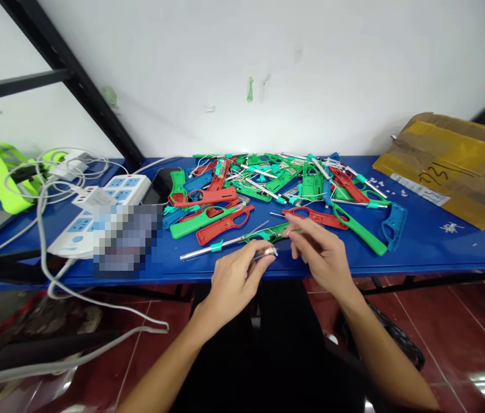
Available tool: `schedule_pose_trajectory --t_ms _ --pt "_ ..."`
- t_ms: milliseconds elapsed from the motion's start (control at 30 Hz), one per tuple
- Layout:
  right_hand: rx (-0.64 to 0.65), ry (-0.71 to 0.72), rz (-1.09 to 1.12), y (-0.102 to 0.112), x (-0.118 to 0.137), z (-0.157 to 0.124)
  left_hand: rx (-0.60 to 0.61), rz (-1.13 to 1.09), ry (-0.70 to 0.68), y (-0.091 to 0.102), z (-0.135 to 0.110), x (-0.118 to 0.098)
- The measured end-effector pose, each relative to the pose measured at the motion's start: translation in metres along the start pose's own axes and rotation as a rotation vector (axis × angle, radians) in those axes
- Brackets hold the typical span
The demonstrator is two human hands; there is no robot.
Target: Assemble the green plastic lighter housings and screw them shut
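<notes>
Between the thumb and fingers of my left hand (242,267) is a small clear part with a metal end (272,251), perhaps a lighter's fuel tank; my fingers cover most of it. My right hand (322,252) is a short way to the right, thumb and forefinger pinched together. A tiny pale bit shows at those fingertips, too small to name. Just beyond both hands lies a green lighter half with a metal tube (201,251) and a teal clip. Behind it spreads a pile of red, green and blue lighter shells (208,197), metal tubes and white wires.
A white power strip (76,238) with cables and a dark phone (160,184) lie at the left, beside a blurred-out patch. A taped cardboard box (453,166) stands at the right, near small metal bits (451,228). The blue table's front edge (418,269) runs below my hands.
</notes>
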State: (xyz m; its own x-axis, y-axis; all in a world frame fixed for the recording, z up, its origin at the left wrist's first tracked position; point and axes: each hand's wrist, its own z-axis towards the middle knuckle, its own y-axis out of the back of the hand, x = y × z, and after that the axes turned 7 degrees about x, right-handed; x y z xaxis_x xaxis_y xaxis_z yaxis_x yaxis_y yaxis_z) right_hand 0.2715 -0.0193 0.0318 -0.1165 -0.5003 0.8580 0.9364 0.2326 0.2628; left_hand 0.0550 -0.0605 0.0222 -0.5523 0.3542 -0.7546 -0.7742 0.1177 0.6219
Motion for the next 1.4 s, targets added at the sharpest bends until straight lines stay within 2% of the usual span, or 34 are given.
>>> schedule_pose_trajectory --t_ms 133,333,500,633,1200,1400 --pt "-0.013 0.027 -0.047 -0.005 0.007 -0.003 0.006 -0.020 -0.073 0.000 0.001 0.001" --pt "-0.050 -0.137 0.208 -0.012 0.001 0.008 -0.017 -0.081 -0.139 -0.002 0.003 0.003" --pt "0.095 -0.328 0.404 -0.015 -0.004 0.015 -0.099 -0.092 -0.147 -0.006 0.003 0.004" --pt "0.026 -0.396 0.446 -0.016 -0.002 0.011 -0.124 -0.113 -0.160 -0.007 0.003 0.006" --pt "0.156 -0.430 0.408 -0.006 -0.010 0.005 -0.099 -0.149 -0.147 -0.005 0.001 0.009" --pt "0.165 -0.409 0.403 -0.006 -0.012 0.004 -0.104 -0.174 -0.192 -0.003 0.002 0.009"
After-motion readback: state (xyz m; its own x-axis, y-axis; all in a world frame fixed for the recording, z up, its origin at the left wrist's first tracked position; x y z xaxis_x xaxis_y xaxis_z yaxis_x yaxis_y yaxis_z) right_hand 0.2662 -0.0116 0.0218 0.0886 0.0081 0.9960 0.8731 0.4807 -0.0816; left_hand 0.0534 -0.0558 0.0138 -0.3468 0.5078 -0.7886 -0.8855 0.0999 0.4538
